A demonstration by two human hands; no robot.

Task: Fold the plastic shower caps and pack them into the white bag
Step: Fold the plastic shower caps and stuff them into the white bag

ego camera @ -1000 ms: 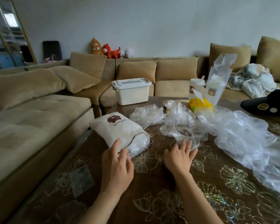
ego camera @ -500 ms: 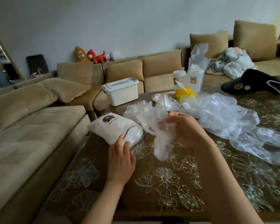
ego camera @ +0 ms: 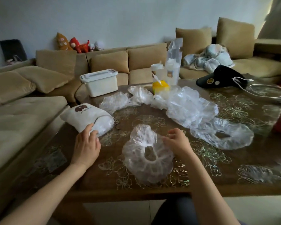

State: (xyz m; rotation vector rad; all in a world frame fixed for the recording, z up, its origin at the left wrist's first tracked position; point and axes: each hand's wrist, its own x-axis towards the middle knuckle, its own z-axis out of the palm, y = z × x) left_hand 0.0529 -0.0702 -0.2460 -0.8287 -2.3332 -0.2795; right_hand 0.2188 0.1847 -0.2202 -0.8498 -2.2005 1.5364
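Clear plastic shower cap [ego camera: 148,155]: spread on your brown flowered table [ego camera: 217,176].
White cloth drawstring bag [ego camera: 81,116]: your left hand [ego camera: 87,143] rests flat on its mouth.
Right hand [ego camera: 177,142]: curled at the cap's rim; you can't tell if it grips.

So the right hand [ego camera: 177,142] pinches the near cap [ego camera: 148,159] at its right rim, down on the table [ego camera: 234,161]. Left of that grip, the left hand [ego camera: 87,145] rests on the bag [ego camera: 83,115] mouth, caps stuffed inside. Right of the grip lies another cap [ego camera: 221,135], behind it the loose pile [ego camera: 190,109], and the tissue box [ego camera: 161,88] further back.
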